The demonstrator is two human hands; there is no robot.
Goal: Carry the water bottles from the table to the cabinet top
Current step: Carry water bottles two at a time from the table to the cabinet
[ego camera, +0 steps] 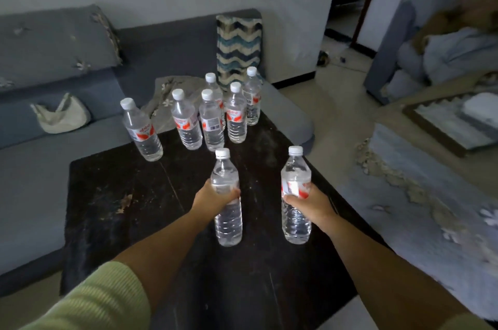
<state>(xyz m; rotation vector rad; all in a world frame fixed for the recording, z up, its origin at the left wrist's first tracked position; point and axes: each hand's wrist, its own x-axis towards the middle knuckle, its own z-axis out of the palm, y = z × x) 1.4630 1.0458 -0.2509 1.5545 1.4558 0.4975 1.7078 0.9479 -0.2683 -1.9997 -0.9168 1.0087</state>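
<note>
From the head camera I see my left hand [213, 199] gripping one water bottle [227, 200] around its middle, fingers [234, 192] curled round it, and my right hand [312, 204] gripping a second bottle [296, 195] the same way, at its label. Both bottles are upright over the near middle of the dark table [113, 195]; I cannot tell whether their bases touch it. Six more bottles [213, 120] stand clustered at the far edge, one [142, 131] set apart to the left. Their labels are white and red; the writing is too blurred to read, though one shows a barcode. The table's left half lies open. A grey sofa [54, 65] borders the far and left edges, and bare floor [336, 103] opens to the right.
</note>
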